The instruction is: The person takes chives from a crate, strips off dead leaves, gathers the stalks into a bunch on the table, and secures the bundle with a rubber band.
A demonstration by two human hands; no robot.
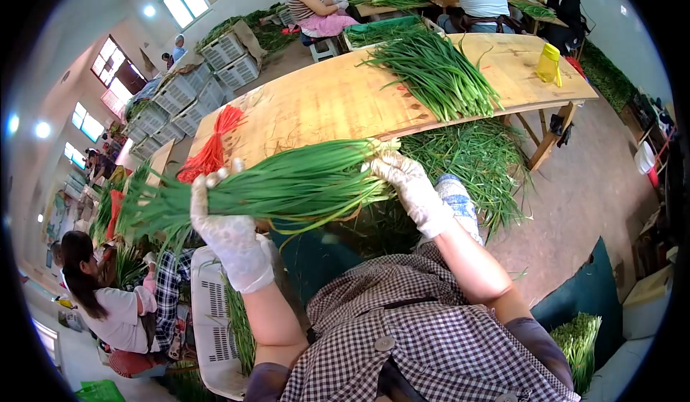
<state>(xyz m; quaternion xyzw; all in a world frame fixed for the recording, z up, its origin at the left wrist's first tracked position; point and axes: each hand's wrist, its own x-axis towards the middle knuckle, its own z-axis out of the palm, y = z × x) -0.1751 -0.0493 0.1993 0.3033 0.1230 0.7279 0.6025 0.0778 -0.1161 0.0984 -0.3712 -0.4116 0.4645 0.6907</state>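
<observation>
In the head view, outer leaves could slip from the bundle of green stalks [295, 183], held by the desk's [309, 103] near edge, should the left hand [228, 236], half-curled round its leaves, or the right hand [408, 184], closed on its pale ends, slacken; it looks long, glossy and ragged-tipped.

Wood tbl [309, 100] w/ grn stalk pile [440, 72], red strips [214, 143], ylw bottle [548, 64] on top.

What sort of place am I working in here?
Probably a produce sorting or packing room, judging by the held bundle of long green stalks, the similar pile of greens on the wooden table, and the stacked white crates beyond it.
</observation>
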